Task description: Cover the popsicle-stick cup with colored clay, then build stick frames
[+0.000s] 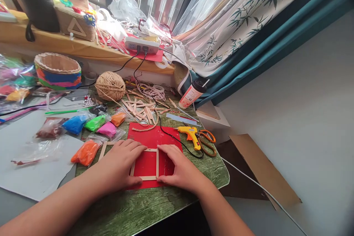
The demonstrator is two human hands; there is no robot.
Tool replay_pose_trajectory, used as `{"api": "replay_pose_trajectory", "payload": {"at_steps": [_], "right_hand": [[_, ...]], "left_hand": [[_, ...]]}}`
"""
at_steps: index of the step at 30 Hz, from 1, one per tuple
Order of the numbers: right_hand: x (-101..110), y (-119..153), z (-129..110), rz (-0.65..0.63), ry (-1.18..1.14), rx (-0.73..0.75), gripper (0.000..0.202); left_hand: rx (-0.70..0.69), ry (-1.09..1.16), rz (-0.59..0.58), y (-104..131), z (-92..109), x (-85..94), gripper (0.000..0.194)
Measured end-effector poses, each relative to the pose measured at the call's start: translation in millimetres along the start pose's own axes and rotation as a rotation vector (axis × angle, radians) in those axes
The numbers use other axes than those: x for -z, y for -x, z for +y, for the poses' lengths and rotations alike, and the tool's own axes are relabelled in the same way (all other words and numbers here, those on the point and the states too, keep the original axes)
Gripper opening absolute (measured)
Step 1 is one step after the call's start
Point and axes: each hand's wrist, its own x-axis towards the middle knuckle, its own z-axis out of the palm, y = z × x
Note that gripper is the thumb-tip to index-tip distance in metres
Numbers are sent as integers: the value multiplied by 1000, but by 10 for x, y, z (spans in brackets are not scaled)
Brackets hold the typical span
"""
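Observation:
A small square frame of pale wooden sticks (157, 164) lies flat on a red sheet (146, 137). My left hand (118, 164) grips its left side, thumb at the lower left corner and fingers at the upper left. On the right, my right hand (179, 166) holds the two right corners between thumb and fingers. Part of another stick frame (102, 150) shows beyond my left hand, which hides the rest. Just behind my right hand, a yellow glue gun (190, 134) rests beside orange-handled scissors (208, 143).
Loose wooden sticks (141, 108) and a twine ball (110, 86) lie farther back. Bags of coloured clay (85, 152) sit at the left. A paper cup (190, 95) leans near the curtain. The glue gun's black cord crosses the red sheet. The table edge (227, 177) is at the right.

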Motion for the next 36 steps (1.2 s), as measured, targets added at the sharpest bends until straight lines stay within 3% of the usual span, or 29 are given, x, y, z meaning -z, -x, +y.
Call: {"api": "replay_pose_trajectory", "payload": {"at_steps": [14, 27, 31, 36], "right_hand": [[-38, 15, -65, -1, 89, 93, 93], [-47, 101, -86, -22, 111, -15, 102], [-99, 102, -26, 55, 99, -43, 93], [-95, 50, -69, 3, 158, -10, 81]], "left_hand": [[-30, -24, 31, 19, -25, -37, 74], [-18, -40, 34, 11, -20, -36, 76], [-10, -23, 36, 12, -8, -26, 75], [5, -11, 14, 1, -2, -20, 76]]}}
